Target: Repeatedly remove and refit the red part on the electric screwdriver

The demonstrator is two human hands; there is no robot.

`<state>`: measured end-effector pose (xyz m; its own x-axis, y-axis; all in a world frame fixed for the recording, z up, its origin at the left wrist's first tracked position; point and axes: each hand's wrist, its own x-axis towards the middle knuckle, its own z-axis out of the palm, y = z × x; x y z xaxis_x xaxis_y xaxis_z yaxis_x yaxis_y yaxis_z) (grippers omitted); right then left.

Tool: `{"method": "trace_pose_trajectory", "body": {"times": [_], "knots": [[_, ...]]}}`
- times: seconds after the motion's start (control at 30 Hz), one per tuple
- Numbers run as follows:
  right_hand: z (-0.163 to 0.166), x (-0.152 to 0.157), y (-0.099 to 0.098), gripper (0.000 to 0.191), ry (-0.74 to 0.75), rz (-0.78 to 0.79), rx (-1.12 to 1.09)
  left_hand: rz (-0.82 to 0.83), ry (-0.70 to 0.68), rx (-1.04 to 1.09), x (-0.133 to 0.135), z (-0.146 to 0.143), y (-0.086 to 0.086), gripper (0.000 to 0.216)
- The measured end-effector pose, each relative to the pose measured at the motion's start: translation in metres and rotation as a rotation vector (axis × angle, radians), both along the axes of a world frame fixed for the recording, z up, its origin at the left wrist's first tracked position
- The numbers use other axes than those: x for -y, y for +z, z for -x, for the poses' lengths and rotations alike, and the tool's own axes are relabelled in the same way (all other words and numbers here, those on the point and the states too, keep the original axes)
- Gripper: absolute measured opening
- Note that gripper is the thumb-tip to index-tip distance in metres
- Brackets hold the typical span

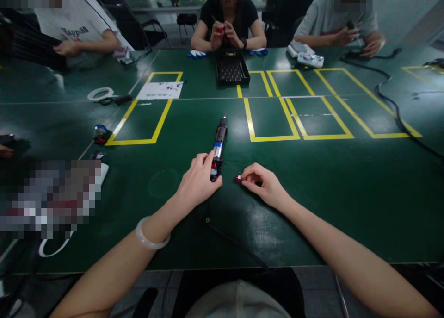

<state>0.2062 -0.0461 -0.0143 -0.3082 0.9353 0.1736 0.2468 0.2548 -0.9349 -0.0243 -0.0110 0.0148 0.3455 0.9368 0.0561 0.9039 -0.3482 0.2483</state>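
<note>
An electric screwdriver (219, 140) lies on the green table (312, 193), its tip pointing away from me. My left hand (197, 181) is closed round its near end; a pale bangle sits on that wrist. Just to the right, my right hand (265, 183) pinches a small red and white part (239, 178) against the tabletop. A thin black cable (236, 244) runs from the tool's near end toward the table's front edge.
A black parts tray (231, 68) sits at the far middle. Yellow tape rectangles (298, 105) mark the table. A white tape roll (100, 94), a paper sheet (160, 90) and a small blue-black object (100, 134) lie left. Three people sit across, handling small things.
</note>
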Motion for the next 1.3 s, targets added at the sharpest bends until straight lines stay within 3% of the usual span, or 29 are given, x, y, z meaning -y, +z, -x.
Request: {"method": "trace_pose_trajectory", "body": {"times": [0.13, 0.37, 0.6, 1.0, 1.3], "knots": [[-0.001, 0.002, 0.003, 0.003, 0.014, -0.147, 0.136, -0.017, -0.094, 0.030, 0.017, -0.018, 0.000, 0.068], [0.005, 0.003, -0.001, 0.006, -0.006, -0.219, 0.274, -0.008, -0.159, 0.054, 0.026, -0.025, -0.001, 0.070], [0.008, 0.003, -0.005, 0.009, -0.043, -0.223, 0.269, -0.008, -0.164, 0.019, 0.026, -0.026, -0.001, 0.070], [0.001, 0.004, 0.001, 0.019, 0.017, -0.191, 0.198, -0.058, -0.124, -0.155, 0.022, -0.038, 0.012, 0.068], [-0.005, 0.002, 0.003, 0.019, -0.009, -0.178, 0.190, -0.076, -0.099, -0.220, 0.014, -0.010, 0.016, 0.069]]}}
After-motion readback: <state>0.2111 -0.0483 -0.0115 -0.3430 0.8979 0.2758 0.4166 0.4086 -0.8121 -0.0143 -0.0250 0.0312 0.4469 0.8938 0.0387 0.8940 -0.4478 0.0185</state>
